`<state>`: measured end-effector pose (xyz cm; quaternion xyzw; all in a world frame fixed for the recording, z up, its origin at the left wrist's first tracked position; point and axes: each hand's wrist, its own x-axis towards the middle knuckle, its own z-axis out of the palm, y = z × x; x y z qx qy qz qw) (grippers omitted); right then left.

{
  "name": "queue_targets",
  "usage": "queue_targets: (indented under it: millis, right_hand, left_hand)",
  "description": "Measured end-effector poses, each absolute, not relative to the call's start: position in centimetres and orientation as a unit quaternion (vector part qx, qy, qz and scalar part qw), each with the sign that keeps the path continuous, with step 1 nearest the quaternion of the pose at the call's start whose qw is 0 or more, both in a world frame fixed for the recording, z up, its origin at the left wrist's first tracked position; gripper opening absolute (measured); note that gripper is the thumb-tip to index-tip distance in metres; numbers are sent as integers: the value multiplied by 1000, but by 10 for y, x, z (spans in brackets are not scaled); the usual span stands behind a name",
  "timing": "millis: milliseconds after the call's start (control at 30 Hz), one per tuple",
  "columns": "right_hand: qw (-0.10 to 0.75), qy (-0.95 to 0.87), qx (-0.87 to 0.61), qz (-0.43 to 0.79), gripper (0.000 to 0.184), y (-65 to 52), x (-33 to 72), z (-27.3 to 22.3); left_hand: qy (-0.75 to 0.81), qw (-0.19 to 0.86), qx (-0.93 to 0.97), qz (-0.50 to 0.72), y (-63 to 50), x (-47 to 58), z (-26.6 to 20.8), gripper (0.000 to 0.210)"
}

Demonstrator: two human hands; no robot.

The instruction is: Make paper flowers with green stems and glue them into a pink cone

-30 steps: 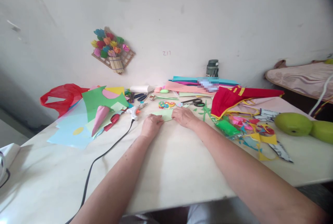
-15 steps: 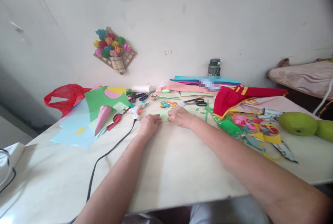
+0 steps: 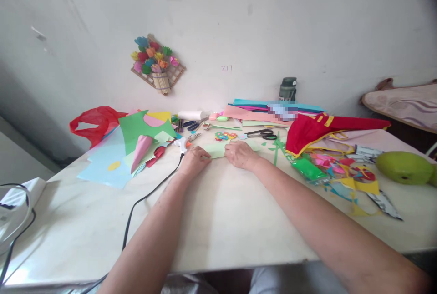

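Note:
A pale green strip of paper [image 3: 216,150] lies on the table between my two hands. My left hand [image 3: 195,160] presses its fingertips, held together, on the paper's left end. With bent fingers my right hand [image 3: 241,155] grips the strip further right, and part of the paper shows beyond it. Just behind the paper sits a cluster of small colourful paper flowers [image 3: 226,136]. A white glue gun [image 3: 183,145] lies beside my left hand. Black-handled scissors [image 3: 264,134] rest behind my right hand.
Coloured sheets [image 3: 102,166] and a pink paper cone [image 3: 141,153] lie at the left, near a red plastic bag [image 3: 97,121]. Paper scraps [image 3: 341,171], a red cloth [image 3: 314,131] and a green fruit-shaped object [image 3: 403,167] are at the right. A black cord [image 3: 136,205] crosses the table.
The view has shifted slightly, so the scene sits further right. Both hands stay on the green strip, and a little more of it shows between and beyond them.

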<state>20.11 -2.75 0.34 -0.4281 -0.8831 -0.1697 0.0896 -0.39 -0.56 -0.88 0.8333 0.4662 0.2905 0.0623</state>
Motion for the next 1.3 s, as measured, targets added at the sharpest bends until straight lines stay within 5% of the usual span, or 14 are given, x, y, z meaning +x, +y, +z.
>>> queue_targets:
  millis: [1300]
  right_hand:
    - [205, -814, -538, 78, 11, -5, 165, -3]
  left_hand:
    - [441, 110, 837, 304, -4, -11, -8, 7]
